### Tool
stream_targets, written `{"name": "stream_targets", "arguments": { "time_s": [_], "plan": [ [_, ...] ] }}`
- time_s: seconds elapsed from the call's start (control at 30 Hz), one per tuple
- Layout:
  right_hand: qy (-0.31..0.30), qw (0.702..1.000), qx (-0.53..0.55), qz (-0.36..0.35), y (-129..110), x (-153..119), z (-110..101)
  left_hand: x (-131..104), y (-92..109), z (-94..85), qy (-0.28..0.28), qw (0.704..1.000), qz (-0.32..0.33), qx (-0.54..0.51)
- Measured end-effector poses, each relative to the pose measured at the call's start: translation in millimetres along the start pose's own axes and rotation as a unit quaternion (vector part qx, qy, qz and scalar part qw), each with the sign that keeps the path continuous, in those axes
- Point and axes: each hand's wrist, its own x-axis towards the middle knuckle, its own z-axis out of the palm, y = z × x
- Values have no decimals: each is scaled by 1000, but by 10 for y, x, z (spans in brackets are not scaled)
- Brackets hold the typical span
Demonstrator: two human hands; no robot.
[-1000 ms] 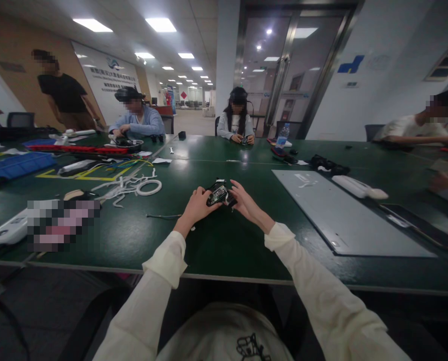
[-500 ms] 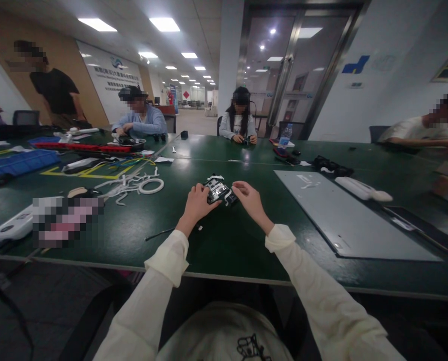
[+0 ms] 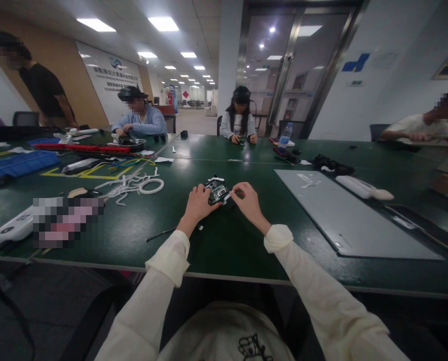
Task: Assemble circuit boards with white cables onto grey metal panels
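Observation:
A small black device with an exposed circuit board is tilted above the green table. My left hand grips its left side, thumb along the near edge and fingers on the far side. At its right edge, my right hand has thumb and forefinger pinched together beside a white strip; whether the fingertips hold the strip is too small to tell. White tape also shows at the device's far edge. Nearer me on the table lies a thin black cable with a small white piece by its end.
A grey panel lies to the right. On the left are white cables, a white power strip and a blue tray. Several people sit around the table; one person stands at far left.
The device has turned slightly in my left hand, and the black part at its right is less visible. My right fingertips have closed in by its edge. The standing person has moved left.

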Motion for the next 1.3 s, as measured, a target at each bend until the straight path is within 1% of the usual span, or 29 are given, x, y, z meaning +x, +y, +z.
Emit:
{"name": "stream_targets", "arguments": {
  "time_s": [0.03,0.1,0.2,0.33,0.43,0.53,0.63,0.77,0.93,1.07,1.2,1.27,1.3],
  "plan": [
    [8,1000,21,2,-6,6,0,0,-1,3,-2,1000,-1,3],
    [17,997,64,29,5,24,-6,1,-5,6,-5,1000,-1,4],
    [6,987,115,116,73,45,-35,3,-10,3,-10,1000,-1,1],
    [-24,947,190,257,160,35,-70,6,-13,-5,-5,1000,-2,-2],
    [-33,928,206,308,183,24,-57,9,-17,1,2,1000,1,-5],
    [-35,924,202,322,199,26,-15,9,-19,12,4,1000,3,-6],
    [-28,930,185,317,214,26,21,6,-13,13,4,1000,0,-2],
    [-45,930,180,316,194,8,24,2,-5,1,1,1000,5,2],
    [-64,913,210,344,152,-12,-3,3,-2,-5,0,1000,7,6],
    [-78,893,230,378,143,-15,-27,1,2,-6,-5,1000,9,3],
    [-105,872,257,402,133,22,-105,0,4,-18,-19,1000,12,-11],
    [-121,865,278,400,192,73,-216,1,1,-24,-28,999,8,-19],
    [-117,866,283,395,254,106,-303,1,-2,-25,-33,999,5,-21]
  ]
}}
